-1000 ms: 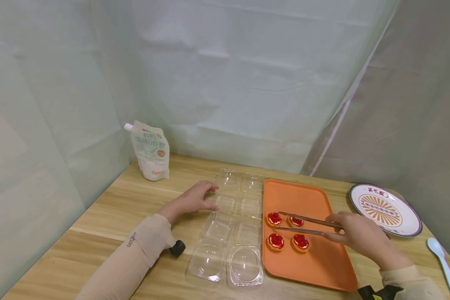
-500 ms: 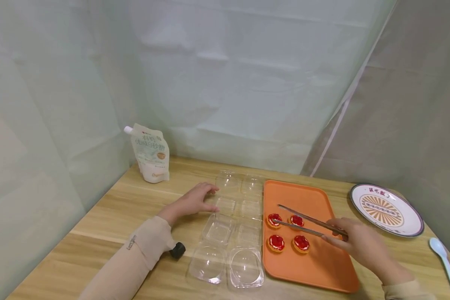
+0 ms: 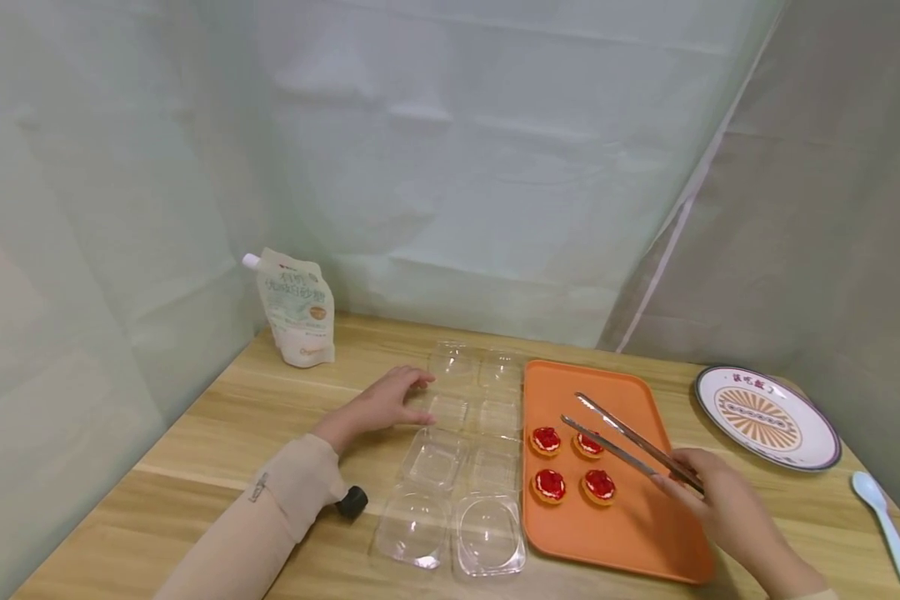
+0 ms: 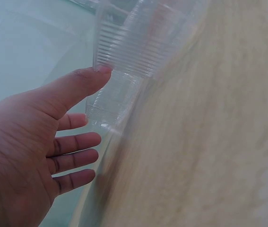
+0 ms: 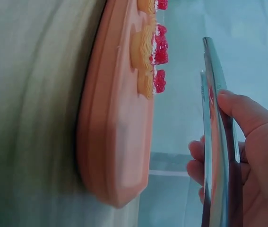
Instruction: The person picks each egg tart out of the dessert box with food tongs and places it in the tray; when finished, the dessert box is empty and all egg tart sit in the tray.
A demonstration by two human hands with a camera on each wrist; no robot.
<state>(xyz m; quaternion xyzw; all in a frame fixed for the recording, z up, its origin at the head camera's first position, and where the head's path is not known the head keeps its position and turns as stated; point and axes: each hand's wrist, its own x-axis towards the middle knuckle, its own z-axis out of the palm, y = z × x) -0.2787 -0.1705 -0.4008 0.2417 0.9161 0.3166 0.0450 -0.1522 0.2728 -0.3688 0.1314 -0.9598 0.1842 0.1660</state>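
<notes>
My right hand point(image 3: 727, 504) grips metal food tongs point(image 3: 637, 440), with the thumb on one arm and the fingers round the other. The tong tips are apart, hold nothing and hover over the orange tray point(image 3: 607, 537). Several small tarts point(image 3: 549, 486) topped with red fruit and white cream sit at the tray's left side. To the left, my left hand point(image 3: 390, 398) is beside the clear plastic containers point(image 3: 435, 457), fingers loosely spread. In the left wrist view its thumb tip point(image 4: 103, 69) meets a ribbed container edge.
Lidded-style clear containers with their halves spread stand left of the tray. A white pouch point(image 3: 296, 308) stands at the back left. Right of the tray lie a patterned plate point(image 3: 768, 417) and a light blue spoon point(image 3: 888, 533). Fabric walls point(image 3: 450, 167) border the wooden table.
My right hand has drawn back to the right and lifted the tongs off the tarts, which stay on the tray. The left hand keeps its place beside the containers.
</notes>
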